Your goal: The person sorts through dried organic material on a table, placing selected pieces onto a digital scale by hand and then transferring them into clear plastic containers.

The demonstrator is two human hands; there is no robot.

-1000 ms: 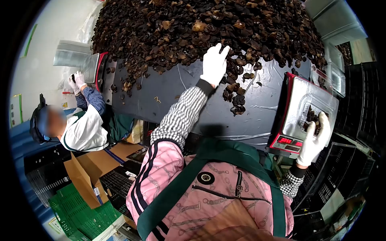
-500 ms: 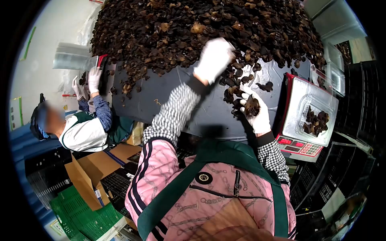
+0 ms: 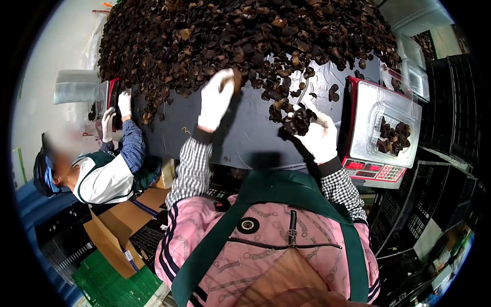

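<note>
My left hand (image 3: 216,102), in a white glove, pinches a brown wood ear mushroom (image 3: 237,80) between thumb and fingers at the near edge of a large heap of wood ear mushrooms (image 3: 204,48). My right hand (image 3: 319,137), also gloved in white, is palm up, its fingers curled around a small cluster of dark, glossy wood ears (image 3: 297,123). Loose pieces lie just beyond it on the dark table covering (image 3: 245,138). To its right stands a red-edged digital scale (image 3: 376,171) carrying a clear plastic tray (image 3: 371,134) with some wood ears (image 3: 394,135) inside.
At the left, a co-worker (image 3: 105,176) with white gloves works by another red scale (image 3: 113,87). Clear containers (image 3: 76,86) are stacked there, and more (image 3: 415,77) sit at far right. Black crates (image 3: 452,102) border the right side; an open cardboard box (image 3: 115,230) and green crate (image 3: 115,281) are lower left.
My left hand has moved left and nearer to me from over the heap, now with a wood ear pinched in it. My right hand still cradles wood ears; its cluster looks fuller. The view has shifted slightly.
</note>
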